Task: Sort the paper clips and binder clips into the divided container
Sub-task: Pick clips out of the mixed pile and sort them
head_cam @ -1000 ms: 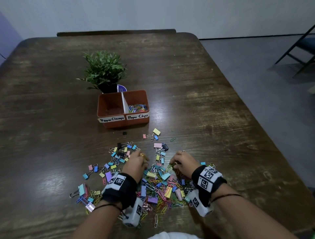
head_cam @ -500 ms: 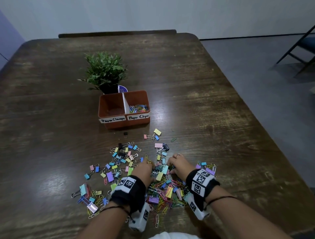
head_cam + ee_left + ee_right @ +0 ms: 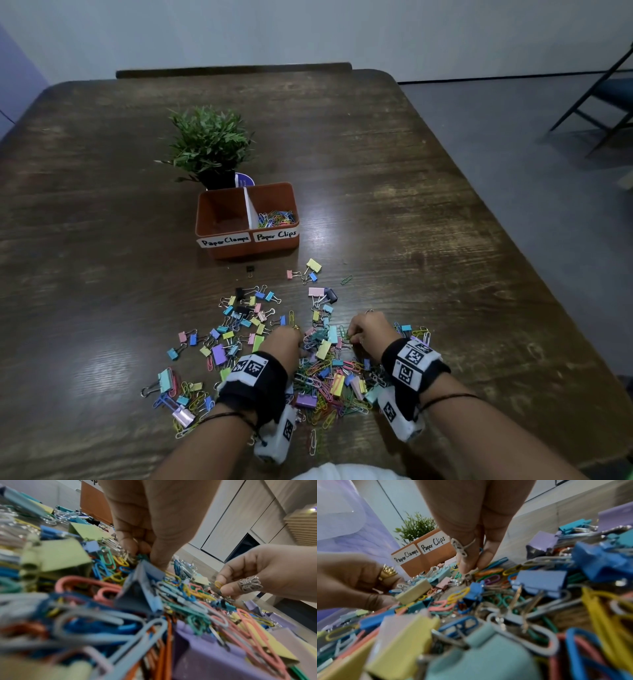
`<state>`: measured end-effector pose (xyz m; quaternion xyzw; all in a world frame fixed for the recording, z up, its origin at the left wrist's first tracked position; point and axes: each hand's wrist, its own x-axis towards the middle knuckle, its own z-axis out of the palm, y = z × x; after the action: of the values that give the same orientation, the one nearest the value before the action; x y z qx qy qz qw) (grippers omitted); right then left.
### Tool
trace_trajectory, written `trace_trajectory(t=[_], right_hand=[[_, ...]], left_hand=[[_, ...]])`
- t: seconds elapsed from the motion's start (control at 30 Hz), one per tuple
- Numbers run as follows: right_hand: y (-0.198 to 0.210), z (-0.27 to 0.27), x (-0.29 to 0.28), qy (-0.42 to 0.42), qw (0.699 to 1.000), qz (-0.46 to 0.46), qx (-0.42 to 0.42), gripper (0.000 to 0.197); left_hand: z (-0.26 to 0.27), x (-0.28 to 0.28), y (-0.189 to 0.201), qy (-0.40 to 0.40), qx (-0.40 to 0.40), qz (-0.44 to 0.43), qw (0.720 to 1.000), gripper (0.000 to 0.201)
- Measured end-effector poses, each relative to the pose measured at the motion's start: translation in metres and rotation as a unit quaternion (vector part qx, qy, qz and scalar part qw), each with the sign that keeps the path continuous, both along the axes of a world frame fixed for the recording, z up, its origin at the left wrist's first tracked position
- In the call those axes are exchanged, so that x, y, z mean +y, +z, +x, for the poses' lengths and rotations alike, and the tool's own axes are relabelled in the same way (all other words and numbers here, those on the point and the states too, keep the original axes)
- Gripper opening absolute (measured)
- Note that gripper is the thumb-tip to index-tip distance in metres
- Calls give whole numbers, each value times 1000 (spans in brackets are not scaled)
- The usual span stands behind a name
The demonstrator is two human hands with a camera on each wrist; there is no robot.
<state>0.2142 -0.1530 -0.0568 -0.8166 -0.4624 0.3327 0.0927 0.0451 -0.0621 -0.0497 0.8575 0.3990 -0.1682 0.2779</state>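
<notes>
Both hands are down in the mixed heap of clips point(image 3: 329, 377) spread over the near part of the wooden bench point(image 3: 428, 240). The left hand point(image 3: 284, 342) has its fingers point(image 3: 130, 545) bunched together with the thumb, tips pressed into the heap at a teal clip; whether they actually grip it I cannot tell. The right hand point(image 3: 370, 330) has its fingers point(image 3: 467, 561) drawn together at the tips, and in the left wrist view they pinch a yellow paper clip point(image 3: 218, 584) just above the heap (a silver ring sits on one finger).

The orange divided container point(image 3: 247, 246) stands farther out on the bench, well apart from the hands, with a small potted plant point(image 3: 209, 144) touching or just behind its far side. Its left compartment, labelled "Paper Clamps", looks bare inside; the right one, labelled "Paper Clips", holds a small bunch of coloured paper clips point(image 3: 276, 218). Loose binder clips point(image 3: 313, 265) lie scattered between the container and the heap
</notes>
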Motion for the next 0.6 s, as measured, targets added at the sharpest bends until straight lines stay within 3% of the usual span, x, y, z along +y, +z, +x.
trace_trajectory(t=[0.1, 0.3, 0.4, 0.47, 0.6], right_hand=[[1, 5, -4, -54, 998, 35, 8, 23], [-3, 5, -16, -16, 998, 58, -23, 32], [-3, 0, -16, -6, 997, 72, -18, 26], [-1, -3, -16, -1, 998, 55, -18, 25], [3, -2, -13, 43, 998, -15, -45, 50]], left_hand=[[-6, 1, -3, 22, -41, 11, 999, 16], [-6, -1, 0, 21, -61, 15, 998, 27], [1, -5, -1, 51, -67, -1, 996, 37], [7, -5, 1, 77, -57, -12, 995, 37], [15, -4, 5, 37, 11, -14, 999, 26]])
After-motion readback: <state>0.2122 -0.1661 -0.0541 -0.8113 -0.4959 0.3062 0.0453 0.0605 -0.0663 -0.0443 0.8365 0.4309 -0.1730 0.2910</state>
